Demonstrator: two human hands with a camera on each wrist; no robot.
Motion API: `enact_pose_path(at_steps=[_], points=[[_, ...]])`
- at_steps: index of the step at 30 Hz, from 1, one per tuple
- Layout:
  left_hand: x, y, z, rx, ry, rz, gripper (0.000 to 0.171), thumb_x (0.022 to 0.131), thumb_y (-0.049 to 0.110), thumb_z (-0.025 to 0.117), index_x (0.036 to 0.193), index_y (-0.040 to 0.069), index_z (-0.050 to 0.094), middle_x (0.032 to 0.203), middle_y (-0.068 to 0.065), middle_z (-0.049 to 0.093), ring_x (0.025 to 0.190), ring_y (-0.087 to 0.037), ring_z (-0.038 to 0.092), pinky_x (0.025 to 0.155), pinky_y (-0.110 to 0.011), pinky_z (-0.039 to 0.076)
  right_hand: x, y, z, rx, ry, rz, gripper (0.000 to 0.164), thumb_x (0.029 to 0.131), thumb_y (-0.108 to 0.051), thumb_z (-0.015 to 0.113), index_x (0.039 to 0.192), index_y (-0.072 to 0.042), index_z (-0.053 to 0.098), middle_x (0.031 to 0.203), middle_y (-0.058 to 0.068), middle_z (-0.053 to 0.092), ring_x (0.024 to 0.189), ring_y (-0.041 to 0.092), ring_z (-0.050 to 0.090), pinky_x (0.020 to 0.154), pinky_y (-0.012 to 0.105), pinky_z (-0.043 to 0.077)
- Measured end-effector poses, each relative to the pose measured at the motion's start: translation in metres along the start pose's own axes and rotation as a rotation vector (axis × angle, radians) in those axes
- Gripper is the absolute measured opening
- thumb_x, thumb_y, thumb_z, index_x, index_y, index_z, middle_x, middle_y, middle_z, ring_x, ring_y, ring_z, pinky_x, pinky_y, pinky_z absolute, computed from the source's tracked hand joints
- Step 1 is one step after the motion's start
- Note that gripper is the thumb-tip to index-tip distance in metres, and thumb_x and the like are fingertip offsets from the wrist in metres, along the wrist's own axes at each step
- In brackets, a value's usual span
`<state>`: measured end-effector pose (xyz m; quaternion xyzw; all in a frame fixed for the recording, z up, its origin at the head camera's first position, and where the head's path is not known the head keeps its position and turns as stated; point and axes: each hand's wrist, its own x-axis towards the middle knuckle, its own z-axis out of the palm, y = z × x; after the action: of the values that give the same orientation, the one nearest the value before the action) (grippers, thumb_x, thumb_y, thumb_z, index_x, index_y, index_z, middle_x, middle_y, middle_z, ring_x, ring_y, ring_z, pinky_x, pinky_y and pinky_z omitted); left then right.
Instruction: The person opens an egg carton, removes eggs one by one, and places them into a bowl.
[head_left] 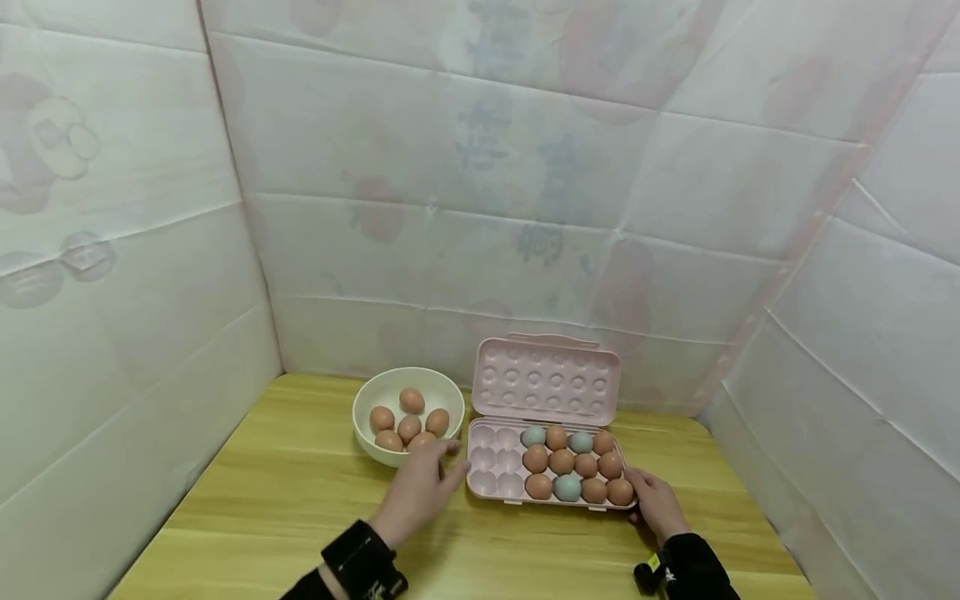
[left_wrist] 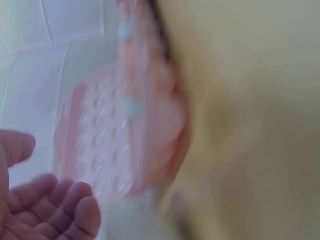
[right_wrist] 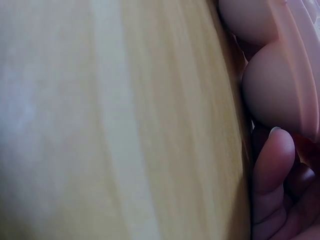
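Observation:
A pink egg carton point(head_left: 501, 493) lies with its lid point(head_left: 546, 382) raised behind it. Brown eggs point(head_left: 562, 462) and three pale green eggs point(head_left: 567, 487) sit in its cups; the two leftmost columns are bare. To its left stands a cream bowl point(head_left: 365, 398) with several brown eggs point(head_left: 412, 400). My left hand point(head_left: 420, 487) hovers between the bowl's front right rim and the carton, fingers loosely bent; its palm holds nothing in the left wrist view. My right hand point(head_left: 658, 502) holds the carton's right end, with the thumb point(right_wrist: 274, 162) against the underside of a rounded cup.
Everything stands on a yellow wood-grain table point(head_left: 255, 483). White printed sheeting point(head_left: 450, 167) rises close behind the bowl and lid, with more on both sides. A black wrist strap point(head_left: 360, 557) wraps my left wrist.

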<state>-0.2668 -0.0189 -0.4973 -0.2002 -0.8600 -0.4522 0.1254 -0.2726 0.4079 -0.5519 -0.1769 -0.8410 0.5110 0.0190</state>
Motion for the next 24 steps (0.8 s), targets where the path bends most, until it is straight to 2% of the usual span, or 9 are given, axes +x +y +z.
enact_pose_path(at_steps=[3,6,9,10,13,15,17,20,24], points=[[-0.017,-0.001,0.018,-0.096,-0.044,-0.103,0.044,0.104,0.024,0.071,0.136,-0.007,0.065,0.115,-0.019,0.072,0.066,-0.002,0.053,0.061,-0.022,0.048,-0.001,-0.002,-0.001,-0.005,0.004,-0.013,0.055,0.114,-0.040,0.048,0.145,0.004,0.059,0.108,0.012,0.071,0.062,0.018,0.060,0.059,0.031,0.054],[-0.022,-0.004,0.033,-0.176,-0.056,-0.205,0.059,0.107,0.030,0.065,0.147,-0.012,0.054,0.129,-0.028,0.069,0.087,-0.019,0.072,0.078,-0.035,0.061,-0.002,-0.002,-0.001,-0.011,0.005,-0.023,0.054,0.114,-0.038,0.048,0.146,0.005,0.058,0.112,0.014,0.071,0.062,0.018,0.060,0.059,0.031,0.055],[-0.021,-0.007,0.046,-0.325,-0.065,-0.298,0.066,0.109,0.029,0.063,0.154,-0.014,0.043,0.147,-0.032,0.060,0.094,-0.032,0.076,0.078,-0.039,0.064,-0.002,-0.002,0.000,-0.014,0.007,-0.018,0.053,0.114,-0.037,0.048,0.146,0.005,0.059,0.112,0.014,0.071,0.062,0.018,0.060,0.059,0.030,0.055],[-0.020,-0.008,0.050,-0.372,-0.064,-0.319,0.065,0.109,0.026,0.063,0.155,-0.014,0.042,0.146,-0.033,0.060,0.091,-0.035,0.076,0.075,-0.039,0.065,-0.002,-0.002,0.000,-0.014,0.007,-0.017,0.053,0.114,-0.037,0.048,0.145,0.005,0.059,0.111,0.013,0.071,0.063,0.018,0.060,0.059,0.030,0.055],[-0.016,-0.011,0.061,-0.511,-0.057,-0.356,0.058,0.108,0.015,0.062,0.155,-0.012,0.042,0.135,-0.033,0.066,0.067,-0.024,0.071,0.055,-0.029,0.059,-0.002,-0.002,-0.001,-0.002,-0.001,-0.007,0.053,0.114,-0.037,0.048,0.143,0.005,0.060,0.101,0.008,0.071,0.063,0.017,0.060,0.059,0.030,0.053],[-0.015,-0.013,0.066,-0.559,-0.040,-0.364,0.053,0.106,0.008,0.060,0.153,-0.010,0.044,0.125,-0.031,0.069,0.065,-0.022,0.070,0.056,-0.032,0.061,-0.002,-0.003,-0.003,0.002,-0.003,-0.001,0.053,0.114,-0.039,0.048,0.142,0.005,0.061,0.096,0.006,0.070,0.062,0.017,0.061,0.060,0.029,0.054],[-0.014,-0.015,0.071,-0.600,-0.029,-0.380,0.054,0.105,0.004,0.058,0.154,-0.010,0.043,0.121,-0.030,0.071,0.065,-0.020,0.070,0.057,-0.033,0.062,-0.004,-0.006,-0.008,-0.014,0.009,-0.010,0.055,0.114,-0.041,0.048,0.141,0.006,0.061,0.095,0.009,0.071,0.066,0.019,0.064,0.061,0.030,0.055],[-0.013,-0.020,0.074,-0.648,-0.019,-0.404,0.059,0.104,0.003,0.058,0.157,-0.012,0.037,0.122,-0.031,0.071,0.068,-0.018,0.070,0.060,-0.032,0.063,-0.010,-0.016,-0.016,-0.138,0.080,-0.081,0.061,0.114,-0.046,0.045,0.142,0.006,0.060,0.111,0.022,0.073,0.087,0.026,0.071,0.076,0.032,0.058],[-0.016,-0.027,0.076,-0.684,-0.040,-0.413,0.064,0.105,0.006,0.057,0.160,-0.013,0.031,0.122,-0.030,0.072,0.073,-0.020,0.071,0.064,-0.032,0.064,-0.024,-0.039,-0.019,-0.331,0.204,-0.279,0.061,0.114,-0.046,0.045,0.149,0.003,0.057,0.134,0.026,0.069,0.115,0.034,0.068,0.094,0.041,0.055]])
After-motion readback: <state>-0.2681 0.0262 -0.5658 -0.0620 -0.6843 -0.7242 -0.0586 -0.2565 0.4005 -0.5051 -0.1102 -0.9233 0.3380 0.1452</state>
